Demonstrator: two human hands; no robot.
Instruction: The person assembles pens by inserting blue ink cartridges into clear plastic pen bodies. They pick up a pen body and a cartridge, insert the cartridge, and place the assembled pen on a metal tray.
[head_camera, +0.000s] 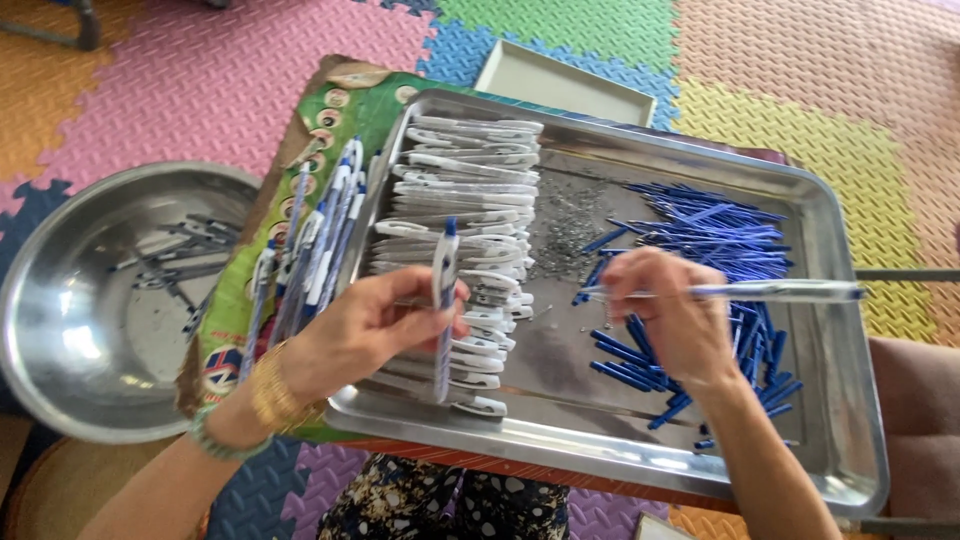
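Observation:
My left hand (375, 325) holds a white pen barrel with a blue tip (444, 290) upright over the steel tray (600, 440). My right hand (665, 315) pinches a thin clear-and-blue pen refill (770, 291), held level and pointing right. Below the left hand lies a stack of white pen barrels (465, 185) filling the tray's left side. Under the right hand spreads a heap of blue pen parts (710, 235). Small grey bits (565, 225) lie in the tray's middle.
Assembled white-and-blue pens (315, 240) lie on a printed green sheet (355, 110) left of the tray. A steel bowl (60, 330) with several dark pen pieces sits far left. A flat white lid (560, 80) lies behind the tray, on coloured foam floor mats (800, 70).

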